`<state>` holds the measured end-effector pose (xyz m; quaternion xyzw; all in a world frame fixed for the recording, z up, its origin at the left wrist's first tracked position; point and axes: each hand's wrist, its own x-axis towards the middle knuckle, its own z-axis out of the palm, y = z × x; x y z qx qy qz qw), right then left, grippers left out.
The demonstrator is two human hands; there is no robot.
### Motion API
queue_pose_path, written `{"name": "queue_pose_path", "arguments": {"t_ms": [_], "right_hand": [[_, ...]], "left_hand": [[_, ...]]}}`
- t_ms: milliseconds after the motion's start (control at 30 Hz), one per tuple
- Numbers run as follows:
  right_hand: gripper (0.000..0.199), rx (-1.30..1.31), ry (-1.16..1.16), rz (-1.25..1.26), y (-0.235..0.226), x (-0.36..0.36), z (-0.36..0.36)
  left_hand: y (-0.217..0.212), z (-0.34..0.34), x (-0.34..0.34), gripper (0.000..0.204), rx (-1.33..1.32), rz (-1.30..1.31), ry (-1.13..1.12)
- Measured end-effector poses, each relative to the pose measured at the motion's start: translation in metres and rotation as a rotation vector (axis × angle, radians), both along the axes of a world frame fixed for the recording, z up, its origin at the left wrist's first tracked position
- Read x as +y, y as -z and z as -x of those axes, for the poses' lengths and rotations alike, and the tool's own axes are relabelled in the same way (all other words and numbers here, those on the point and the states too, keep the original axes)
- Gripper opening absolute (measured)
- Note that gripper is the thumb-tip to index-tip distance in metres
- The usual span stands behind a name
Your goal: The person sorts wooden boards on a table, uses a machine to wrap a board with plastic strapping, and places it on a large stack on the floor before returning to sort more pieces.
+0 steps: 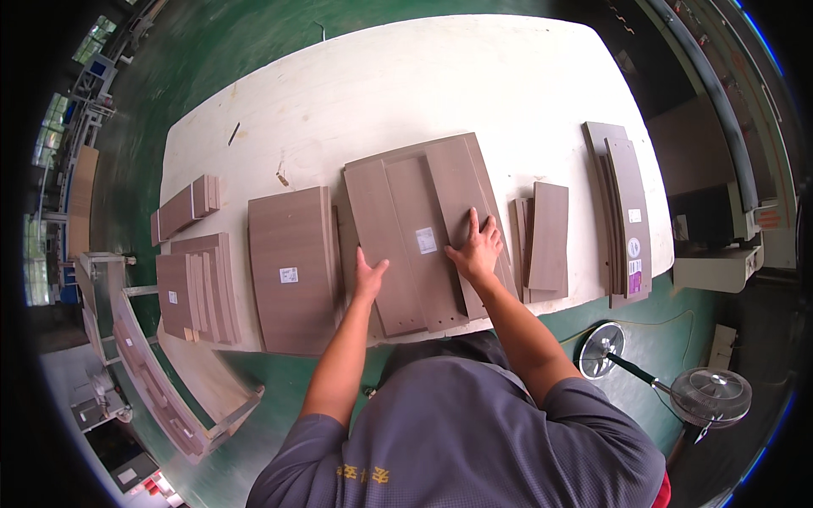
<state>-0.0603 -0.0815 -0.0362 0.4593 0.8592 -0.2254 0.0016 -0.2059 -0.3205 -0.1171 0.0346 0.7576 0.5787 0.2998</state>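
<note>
The central stack of brown wood-grain panels (398,216) sits at the middle of the frame, near the lower edge of the white counter (406,80). A white label (425,240) is affixed near its centre. The left hand (369,275) is at the stack's left edge, thumb extended over the top face; remaining fingers are largely hidden, so whether it grasps the edge cannot be told. The right hand (478,251) is unclenched, fingers spread over the raised right-hand strip (451,190). A labelled wide-panel stack (292,241) lies left of centre; a stepped stack (190,292) and a narrow bundle (186,208) lie farther left. Narrow boards (550,237) lie right of centre, with long panels (627,207) at the counter's right end. A fan (711,396) stands at lower right.
</note>
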Motion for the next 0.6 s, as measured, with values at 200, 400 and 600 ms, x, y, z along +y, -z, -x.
{"name": "queue_pose_path", "arguments": {"t_ms": [200,400,600], "right_hand": [[0.112,0.035,0.06,0.046,-0.015,0.027,-0.019],[0.11,0.07,0.174,-0.212,0.021,0.185,-0.182],[0.095,-0.143,0.188,-0.029,0.089,0.254,-0.294]], "left_hand": [[0.022,0.011,-0.007,0.096,-0.062,-0.073,0.029],[0.005,0.029,-0.002,0.091,-0.109,-0.077,0.05],[-0.002,0.034,0.014,0.089,-0.121,-0.056,0.052]]}}
